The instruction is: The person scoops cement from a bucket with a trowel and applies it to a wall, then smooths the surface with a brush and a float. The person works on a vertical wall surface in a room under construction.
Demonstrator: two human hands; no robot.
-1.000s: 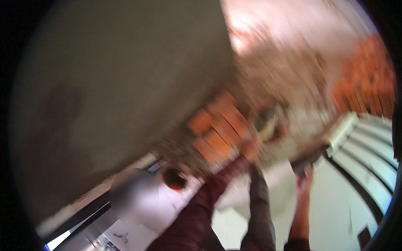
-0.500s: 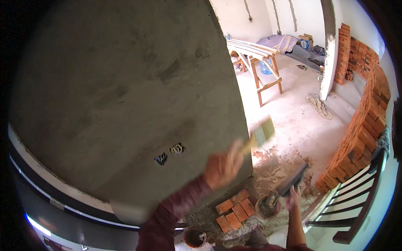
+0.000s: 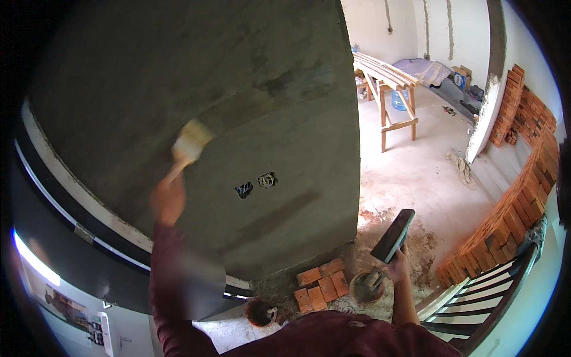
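My left hand (image 3: 168, 199) is closed round the handle of a wide, pale-bristled paintbrush (image 3: 193, 141), slightly blurred by motion. The brush is raised in front of a damp grey plastered wall (image 3: 285, 131); whether its bristles touch the plaster I cannot tell. Lower right, my right hand (image 3: 399, 266) grips a dark rectangular plastering float (image 3: 394, 236), its long flat face tilted. Two openings in the wall, a left socket hole (image 3: 244, 190) and a right socket hole (image 3: 267, 179), show bunched wires. A darker streak runs across the plaster below them.
Below stand a mortar bucket (image 3: 363, 291) with a tool in it, loose red bricks (image 3: 321, 285) and another bucket (image 3: 259, 313). Stacked bricks (image 3: 499, 220) and a dark railing (image 3: 505, 300) line the right. Beyond the wall's edge is a wooden trestle (image 3: 386, 77) carrying long strips.
My left hand has swung the brush leftward and up, from past the wall's right edge to the plaster's left part. The float is slightly higher and further left. The whole view has shifted.
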